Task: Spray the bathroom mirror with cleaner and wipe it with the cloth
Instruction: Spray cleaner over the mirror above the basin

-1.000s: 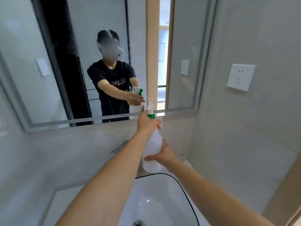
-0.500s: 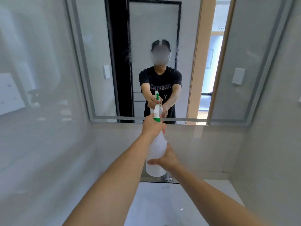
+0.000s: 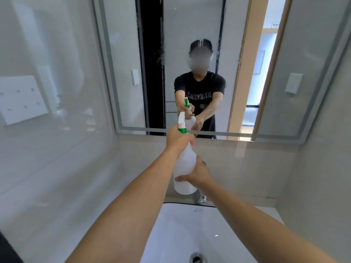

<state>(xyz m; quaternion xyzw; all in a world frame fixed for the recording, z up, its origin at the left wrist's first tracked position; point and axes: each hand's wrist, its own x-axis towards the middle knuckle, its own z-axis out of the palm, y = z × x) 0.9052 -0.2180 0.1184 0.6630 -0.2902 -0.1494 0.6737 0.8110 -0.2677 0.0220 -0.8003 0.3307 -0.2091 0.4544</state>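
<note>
Left hand (image 3: pixel 177 138) wrapped round spray bottle (image 3: pixel 185 168) neck, right hand (image 3: pixel 197 174) gripping base. Nozzle aims low, so mist probably lands under mirror (image 3: pixel 199 54); no cloth visible.

Open air lies between spray bottle (image 3: pixel 185 168) and mirror (image 3: pixel 190 44); faucet (image 3: pixel 201 197) stands just below

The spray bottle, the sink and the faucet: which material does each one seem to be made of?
Spray bottle: likely translucent white plastic with a matte, milky body; its nozzle head has a green collar. Sink: probably glazed white ceramic, glossy, with small bright highlights and a dark rim line. Faucet: seemingly polished or chromed metal, since it shines silver, though the right hand and the bottle hide most of it.
</note>
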